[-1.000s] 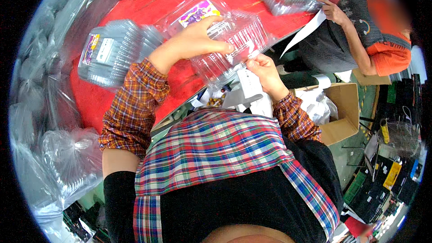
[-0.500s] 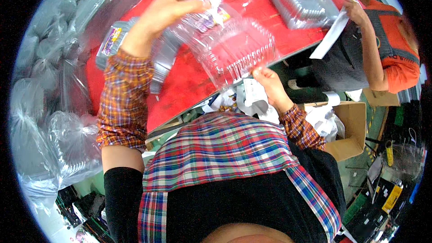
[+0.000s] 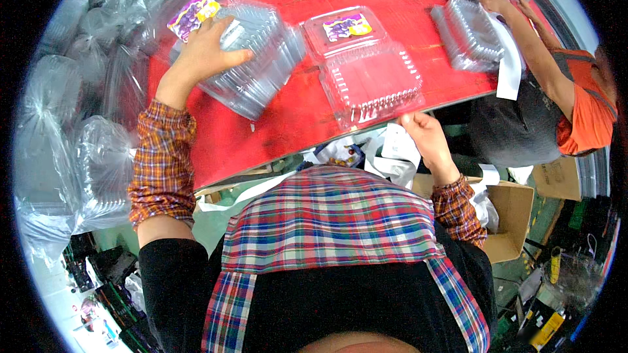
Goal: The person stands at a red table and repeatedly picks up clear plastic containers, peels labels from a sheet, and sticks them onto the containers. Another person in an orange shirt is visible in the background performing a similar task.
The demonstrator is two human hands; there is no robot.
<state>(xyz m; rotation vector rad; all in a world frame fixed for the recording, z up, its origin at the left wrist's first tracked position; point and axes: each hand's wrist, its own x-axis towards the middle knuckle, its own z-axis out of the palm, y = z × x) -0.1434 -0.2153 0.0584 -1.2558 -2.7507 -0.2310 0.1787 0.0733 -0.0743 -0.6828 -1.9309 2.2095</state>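
Spreading my left hand [image 3: 203,62] on stacked clear containers [image 3: 265,33], purple-and-yellow grape label [image 3: 194,14] by its fingertips, my right hand [image 3: 428,140] well apart, pinched near white paper strip [image 3: 401,144], grip I cannot tell, unfolded clamshell [image 3: 374,82] between on red table [image 3: 281,121].

A left hand [image 3: 203,59] spreads its fingers over a stack of clear plastic containers [image 3: 261,42] on a red table [image 3: 291,121]. The right hand [image 3: 430,138] curls beside a white paper strip [image 3: 400,145], near an open clear container [image 3: 376,82] bearing a purple-and-yellow label [image 3: 347,27].

Open cardboard box [image 3: 515,216] at right, orange-sleeved co-worker [image 3: 575,114] above, clear bags [image 3: 49,101] heaped left
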